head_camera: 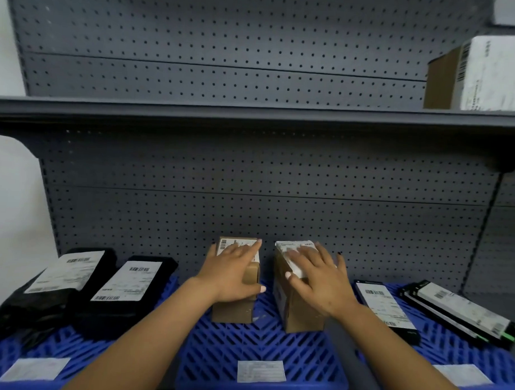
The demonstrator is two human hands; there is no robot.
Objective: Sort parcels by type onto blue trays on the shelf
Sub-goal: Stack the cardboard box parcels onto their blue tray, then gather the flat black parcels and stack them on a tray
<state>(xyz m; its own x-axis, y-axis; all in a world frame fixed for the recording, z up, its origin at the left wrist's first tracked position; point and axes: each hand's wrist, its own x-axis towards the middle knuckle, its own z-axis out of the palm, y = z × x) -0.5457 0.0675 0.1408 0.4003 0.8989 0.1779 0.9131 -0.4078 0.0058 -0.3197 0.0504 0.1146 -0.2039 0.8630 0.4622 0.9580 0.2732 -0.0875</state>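
Two brown cardboard boxes stand side by side on the middle blue tray (257,345). My left hand (233,274) lies flat on top of the left box (234,309), fingers spread over its white label. My right hand (320,280) rests the same way on the right box (297,316). On the left blue tray (55,354) sit two black soft bags (124,295) with white labels. The right blue tray (455,356) carries a flat black parcel (388,308) and a long black box (462,313).
A grey pegboard backs the shelf. The upper shelf (253,113) overhangs the trays and bears a large cardboard box (479,77) at the far right. White labels mark the front of each tray, such as the middle one (261,371).
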